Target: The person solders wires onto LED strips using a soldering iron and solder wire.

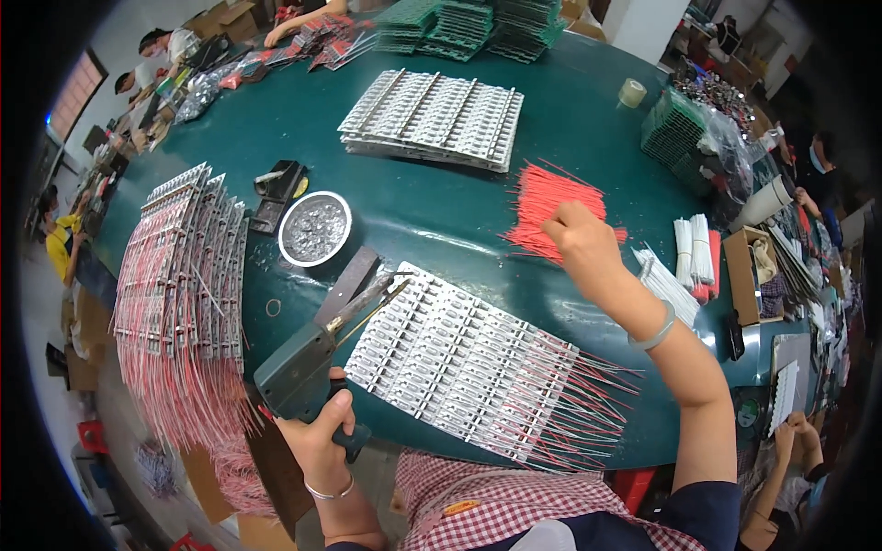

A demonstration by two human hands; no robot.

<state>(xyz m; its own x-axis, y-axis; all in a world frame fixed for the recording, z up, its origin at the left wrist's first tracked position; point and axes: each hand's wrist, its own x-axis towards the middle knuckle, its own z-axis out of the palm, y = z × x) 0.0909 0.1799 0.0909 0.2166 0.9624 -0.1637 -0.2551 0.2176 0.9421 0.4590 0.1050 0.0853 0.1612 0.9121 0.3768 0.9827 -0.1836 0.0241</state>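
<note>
My left hand [317,445] is closed round the handle of a dark green soldering gun [296,372]. Its tip reaches the upper left corner of a slanted panel of small silvery-white metal parts [450,344]. Red and white wires [588,390] stick out from the panel's right side. Over a loose pile of red wires [551,195], to the panel's upper right, my right hand [579,234] has its fingers curled together. What is between those fingertips, if anything, is hidden.
Stacked panels trailing wires [179,303] stand at left. A metal bowl [345,207] of grey bits sits beside a black stand [276,197]. More panels [432,119] lie at the back. White wires [669,285], a cardboard box [740,275] and green racks [675,133] are at right. Other people work around.
</note>
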